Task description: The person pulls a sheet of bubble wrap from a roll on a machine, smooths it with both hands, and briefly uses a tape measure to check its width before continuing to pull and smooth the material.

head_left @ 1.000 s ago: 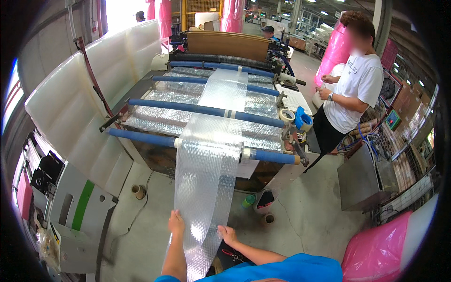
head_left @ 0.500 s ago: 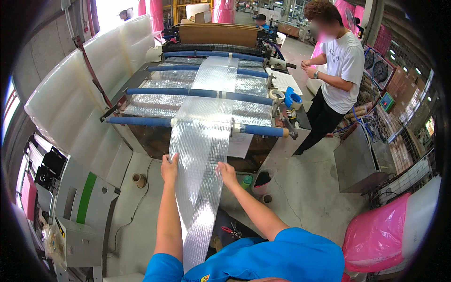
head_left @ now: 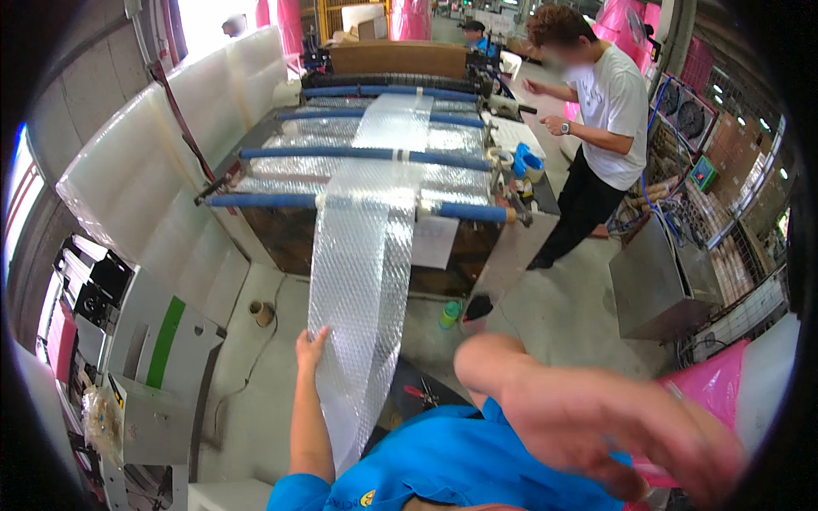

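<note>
A long strip of clear, silvery bubble wrap (head_left: 358, 281) runs down from the machine's front blue roller (head_left: 264, 201) toward my body. My left hand (head_left: 313, 347) grips its left edge, thumb on the near face and the other fingers partly hidden behind. My right hand (head_left: 648, 426) is lifted off the strip, large and close at the lower right, its fingers smeared by motion; whether it holds anything cannot be made out. Below the strip's right side lies a red-handled tool (head_left: 419, 393), perhaps pliers.
A person in a white shirt (head_left: 618, 111) stands right of the machine. Tape rolls and a blue dispenser (head_left: 527, 160) sit on its side. A green bottle (head_left: 450, 314) and a cardboard core (head_left: 261, 312) stand on the floor. Large wrapped bubble-wrap rolls (head_left: 153, 162) line the left.
My right hand has left the strip's right edge and swung up toward the lower right. My left hand has moved lower, still on the left edge. The person's hands have moved apart.
</note>
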`<state>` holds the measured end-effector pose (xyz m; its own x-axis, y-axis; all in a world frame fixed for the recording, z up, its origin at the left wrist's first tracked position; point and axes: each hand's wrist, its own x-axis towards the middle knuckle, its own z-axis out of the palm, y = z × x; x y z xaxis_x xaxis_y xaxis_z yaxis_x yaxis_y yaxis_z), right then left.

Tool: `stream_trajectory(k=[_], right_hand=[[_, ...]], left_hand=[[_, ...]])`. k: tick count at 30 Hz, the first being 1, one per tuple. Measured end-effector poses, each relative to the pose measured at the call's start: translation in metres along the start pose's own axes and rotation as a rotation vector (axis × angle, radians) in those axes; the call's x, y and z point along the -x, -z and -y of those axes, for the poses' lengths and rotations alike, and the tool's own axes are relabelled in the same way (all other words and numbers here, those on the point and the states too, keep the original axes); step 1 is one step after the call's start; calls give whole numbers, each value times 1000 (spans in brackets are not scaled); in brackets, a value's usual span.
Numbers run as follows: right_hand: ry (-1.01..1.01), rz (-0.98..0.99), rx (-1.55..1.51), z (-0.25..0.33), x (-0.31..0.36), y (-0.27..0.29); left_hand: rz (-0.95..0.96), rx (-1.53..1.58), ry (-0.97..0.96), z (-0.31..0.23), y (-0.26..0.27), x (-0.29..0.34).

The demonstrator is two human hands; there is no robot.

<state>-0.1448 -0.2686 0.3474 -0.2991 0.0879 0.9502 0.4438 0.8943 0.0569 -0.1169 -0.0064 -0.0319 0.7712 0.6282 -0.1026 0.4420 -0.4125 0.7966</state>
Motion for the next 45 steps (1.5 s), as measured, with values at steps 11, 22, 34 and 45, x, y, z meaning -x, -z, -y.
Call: stream_trajectory(k=[11, 22, 34, 45], right_hand=[[-257, 574, -381, -75, -24, -102], [-379, 583, -483, -94, 6, -132], [-384, 633, -541, -105, 14, -143], [-778, 285, -373, -87, 151, -127]], left_hand=[[-14, 182, -37, 54, -27, -34], [52, 156, 57, 37, -6, -13], [20, 120, 56, 8, -4, 1], [46, 179, 19, 2, -21, -6]])
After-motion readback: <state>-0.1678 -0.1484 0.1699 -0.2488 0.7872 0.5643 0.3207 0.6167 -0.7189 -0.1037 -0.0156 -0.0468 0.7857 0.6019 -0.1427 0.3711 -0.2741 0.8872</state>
